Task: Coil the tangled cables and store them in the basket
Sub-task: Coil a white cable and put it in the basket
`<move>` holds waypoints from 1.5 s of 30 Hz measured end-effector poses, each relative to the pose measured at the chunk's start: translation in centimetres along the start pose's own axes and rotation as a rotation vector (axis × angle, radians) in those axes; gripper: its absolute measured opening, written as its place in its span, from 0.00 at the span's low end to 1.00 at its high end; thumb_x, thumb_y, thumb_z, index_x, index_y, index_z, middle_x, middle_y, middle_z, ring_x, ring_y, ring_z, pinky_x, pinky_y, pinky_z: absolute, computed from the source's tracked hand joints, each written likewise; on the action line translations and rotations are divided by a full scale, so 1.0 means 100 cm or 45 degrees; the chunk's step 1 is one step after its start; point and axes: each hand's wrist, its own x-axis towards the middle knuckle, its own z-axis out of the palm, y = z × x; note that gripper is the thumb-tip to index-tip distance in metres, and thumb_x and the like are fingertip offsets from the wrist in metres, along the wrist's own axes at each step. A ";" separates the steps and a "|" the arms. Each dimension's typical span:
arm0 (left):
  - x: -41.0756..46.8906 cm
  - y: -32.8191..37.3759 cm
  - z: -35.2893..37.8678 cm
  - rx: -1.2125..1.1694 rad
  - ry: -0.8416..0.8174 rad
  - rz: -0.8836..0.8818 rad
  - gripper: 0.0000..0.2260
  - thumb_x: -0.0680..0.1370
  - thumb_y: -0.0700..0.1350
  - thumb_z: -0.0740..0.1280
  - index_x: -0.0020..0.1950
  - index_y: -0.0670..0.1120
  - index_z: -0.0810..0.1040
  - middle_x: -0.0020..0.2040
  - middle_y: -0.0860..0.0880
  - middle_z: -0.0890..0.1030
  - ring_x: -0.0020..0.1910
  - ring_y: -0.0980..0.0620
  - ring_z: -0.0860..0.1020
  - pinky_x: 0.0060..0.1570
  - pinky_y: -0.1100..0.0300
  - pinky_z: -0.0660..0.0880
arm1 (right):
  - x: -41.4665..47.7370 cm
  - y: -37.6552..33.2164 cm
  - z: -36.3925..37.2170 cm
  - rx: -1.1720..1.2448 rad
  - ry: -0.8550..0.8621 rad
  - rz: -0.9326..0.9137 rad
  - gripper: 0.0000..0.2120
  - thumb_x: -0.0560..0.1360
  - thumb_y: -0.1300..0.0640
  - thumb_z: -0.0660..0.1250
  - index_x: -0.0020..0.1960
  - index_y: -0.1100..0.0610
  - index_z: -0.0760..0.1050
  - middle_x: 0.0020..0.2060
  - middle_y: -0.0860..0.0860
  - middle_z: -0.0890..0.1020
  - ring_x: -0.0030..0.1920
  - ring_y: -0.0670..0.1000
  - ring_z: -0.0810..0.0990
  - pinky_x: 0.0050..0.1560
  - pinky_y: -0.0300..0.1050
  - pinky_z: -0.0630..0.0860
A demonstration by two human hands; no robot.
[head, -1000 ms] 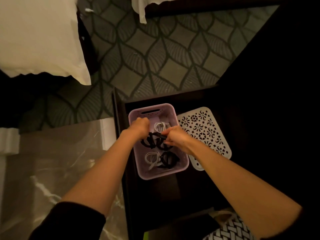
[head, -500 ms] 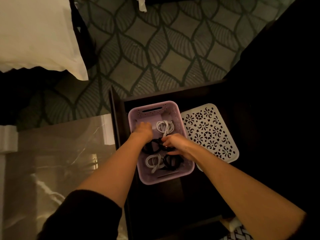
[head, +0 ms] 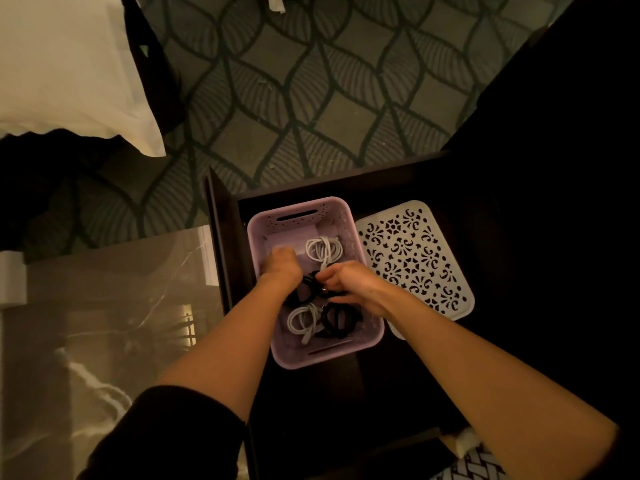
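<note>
Basket (head: 301,211): sitting open, lid (head: 415,261) lying beside, taking coils.
Right hand (head: 349,282): pinching black coil (head: 308,285) mid-basket, likely stopping its loops springing apart.
Left hand (head: 280,265): curling beside it; grip unclear.

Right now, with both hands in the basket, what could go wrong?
1. The right hand pinches the middle black coil, which seems not yet settled; let go loosely, it may spring open.
2. That coil sits close between the far white coil and the near white coil; loops could snag together.
3. The left hand is blurred inside the lavender basket; pulling out could drag a cable.
</note>
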 end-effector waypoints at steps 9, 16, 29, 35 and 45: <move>-0.001 0.002 -0.012 -0.186 0.007 -0.092 0.11 0.79 0.38 0.60 0.60 0.36 0.72 0.59 0.37 0.76 0.56 0.38 0.76 0.47 0.50 0.76 | -0.012 -0.006 -0.008 0.091 0.123 0.006 0.15 0.79 0.67 0.54 0.58 0.63 0.77 0.58 0.59 0.79 0.58 0.55 0.78 0.54 0.43 0.77; -0.033 0.024 -0.056 -0.406 0.133 -0.006 0.15 0.79 0.40 0.57 0.63 0.37 0.73 0.59 0.37 0.77 0.56 0.39 0.77 0.52 0.50 0.76 | -0.062 -0.030 -0.030 0.061 0.241 -0.107 0.12 0.79 0.65 0.59 0.59 0.67 0.76 0.57 0.61 0.80 0.57 0.57 0.80 0.55 0.46 0.77; -0.236 0.175 -0.186 -0.691 0.758 0.892 0.08 0.77 0.44 0.62 0.49 0.45 0.80 0.51 0.44 0.81 0.54 0.44 0.77 0.54 0.54 0.73 | -0.331 -0.078 -0.133 -0.063 1.052 -1.002 0.11 0.78 0.63 0.59 0.42 0.53 0.77 0.43 0.49 0.81 0.46 0.47 0.82 0.51 0.45 0.77; -0.352 0.265 -0.188 -0.615 0.731 1.408 0.07 0.76 0.44 0.63 0.38 0.49 0.74 0.44 0.45 0.81 0.47 0.45 0.80 0.51 0.50 0.76 | -0.466 -0.021 -0.179 0.158 1.403 -1.175 0.10 0.77 0.67 0.58 0.45 0.58 0.77 0.41 0.49 0.80 0.39 0.46 0.80 0.40 0.36 0.75; -0.492 0.396 -0.085 -0.219 0.520 1.879 0.07 0.77 0.43 0.64 0.47 0.42 0.80 0.46 0.40 0.82 0.48 0.42 0.80 0.50 0.50 0.77 | -0.585 0.136 -0.231 0.511 1.797 -0.992 0.09 0.77 0.67 0.59 0.51 0.63 0.77 0.44 0.54 0.79 0.39 0.50 0.79 0.38 0.37 0.73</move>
